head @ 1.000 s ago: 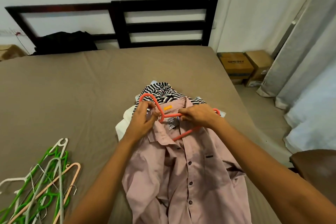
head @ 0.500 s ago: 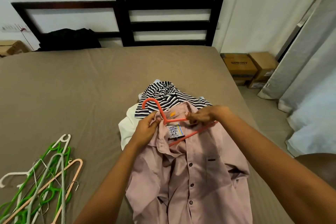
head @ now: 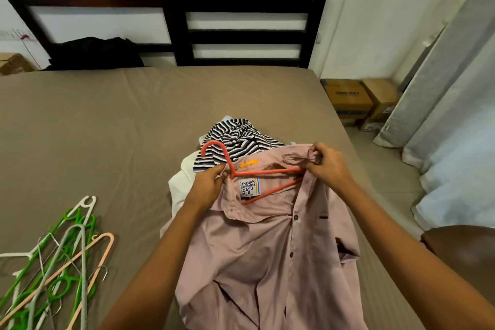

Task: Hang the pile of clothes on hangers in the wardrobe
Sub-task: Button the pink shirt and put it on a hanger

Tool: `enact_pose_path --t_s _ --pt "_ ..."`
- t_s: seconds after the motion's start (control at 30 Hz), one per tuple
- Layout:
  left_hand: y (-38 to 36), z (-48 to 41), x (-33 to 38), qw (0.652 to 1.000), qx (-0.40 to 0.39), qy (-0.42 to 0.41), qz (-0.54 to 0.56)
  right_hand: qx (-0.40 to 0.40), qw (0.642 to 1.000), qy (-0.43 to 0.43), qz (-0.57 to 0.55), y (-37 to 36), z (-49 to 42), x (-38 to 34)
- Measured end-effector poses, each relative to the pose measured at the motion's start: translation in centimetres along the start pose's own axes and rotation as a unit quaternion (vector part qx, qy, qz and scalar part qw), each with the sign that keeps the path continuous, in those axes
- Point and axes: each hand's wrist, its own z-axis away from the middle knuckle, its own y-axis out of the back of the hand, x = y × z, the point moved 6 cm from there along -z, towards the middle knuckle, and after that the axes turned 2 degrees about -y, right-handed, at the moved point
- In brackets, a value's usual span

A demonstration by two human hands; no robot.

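A pale pink button shirt (head: pixel 270 246) lies on the brown bed (head: pixel 120 128), collar away from me. A red hanger (head: pixel 263 171) sits inside its neck opening, hook poking out toward the upper left. My left hand (head: pixel 207 186) pinches the collar and the hanger's neck. My right hand (head: pixel 326 165) grips the shirt's right shoulder fabric, pulled up over the hanger's right end. Behind the shirt lies a black-and-white striped garment (head: pixel 235 142) on top of a white garment (head: pixel 180 185).
Several loose hangers (head: pixel 53 265), green, white, peach and wire, lie at the bed's lower left. A black cloth (head: pixel 93 53) sits by the dark headboard (head: pixel 241 32). Cardboard boxes (head: pixel 356 100) and grey curtains (head: pixel 452 88) stand to the right; a brown seat (head: pixel 466 252) is at lower right.
My right hand moved right and up, drawing the shirt's shoulder over the hanger's end. The collar has opened wider, showing more of the hanger and label.
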Motion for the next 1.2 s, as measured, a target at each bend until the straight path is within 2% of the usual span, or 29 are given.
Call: enact_pose_path --t_s 0.03,0.07,0.1,0.17,0.2,0.23,0.27,0.3,0.33,0.37,0.43,0.57,0.67,0.77,0.83,0.9,1.0,1.1,1.2 --pt "-0.2 -0.2 0.5 1.000 -0.004 -0.003 0.001 0.004 0.998 0.009 -0.061 -0.1 0.6 -1.0" --pt "-0.3 -0.4 0.9 1.000 -0.006 -0.006 0.004 -0.035 0.993 0.031 -0.113 -0.6 1.1 -2.3" --pt "-0.4 -0.6 1.3 1.000 -0.007 -0.006 0.011 -0.124 0.977 0.054 -0.166 -1.5 1.8 -3.6" --pt "-0.5 -1.0 1.9 0.999 -0.007 0.003 0.037 -0.341 0.911 0.041 -0.228 -3.1 3.6 -5.0" --pt "-0.4 -1.1 2.2 0.998 -0.010 0.009 0.053 -0.374 0.900 0.038 -0.223 -3.1 3.8 -5.1" --pt "-0.4 -1.1 2.4 0.997 -0.016 0.015 0.073 -0.336 0.920 0.045 -0.197 -2.8 3.1 -4.8" --pt "-0.3 -1.1 2.8 0.995 -0.024 0.021 0.096 -0.248 0.958 0.059 -0.128 -2.0 2.0 -4.2" --pt "-0.4 -1.1 3.0 0.992 -0.030 0.027 0.116 -0.169 0.982 0.079 -0.025 -1.3 1.1 -3.6" --pt "-0.4 -1.1 3.2 0.990 -0.033 0.030 0.134 -0.143 0.981 0.097 0.084 -1.2 0.7 -3.1" --pt "-0.5 -1.0 3.5 0.988 -0.030 0.031 0.147 -0.164 0.966 0.107 0.171 -1.9 0.5 -2.6" --pt "-0.6 -0.7 3.8 0.989 -0.016 0.018 0.145 -0.190 0.941 0.109 0.258 -2.9 0.7 -1.6" --pt "0.0 -0.3 4.6 0.995 0.037 -0.030 0.089 -0.095 0.958 0.127 0.238 -1.3 1.7 -1.4" --pt "0.9 -0.6 6.1 0.991 0.112 -0.078 0.003 -0.007 0.968 0.134 0.213 1.7 2.6 -1.9" --pt "2.4 1.0 8.3 0.964 0.245 -0.035 -0.097 0.086 0.958 0.164 0.217 5.3 3.7 -3.4" --pt "2.8 2.7 10.4 0.946 0.297 -0.008 -0.133 0.122 0.954 0.174 0.210 7.6 4.5 -4.4" --pt "2.0 4.1 11.6 0.957 0.275 0.007 -0.092 0.147 0.954 0.168 0.200 9.7 5.2 -5.2" --pt "-0.2 5.2 12.1 0.980 0.181 0.085 0.002 0.167 0.964 0.146 0.148 11.7 5.3 -6.3" --pt "-2.3 5.1 10.8 0.977 0.128 0.164 0.040 0.137 0.973 0.150 0.106 12.4 5.4 -7.7" --pt "-3.1 4.4 10.3 0.974 0.119 0.164 0.106 0.096 0.981 0.131 0.103 12.2 5.9 -8.0"
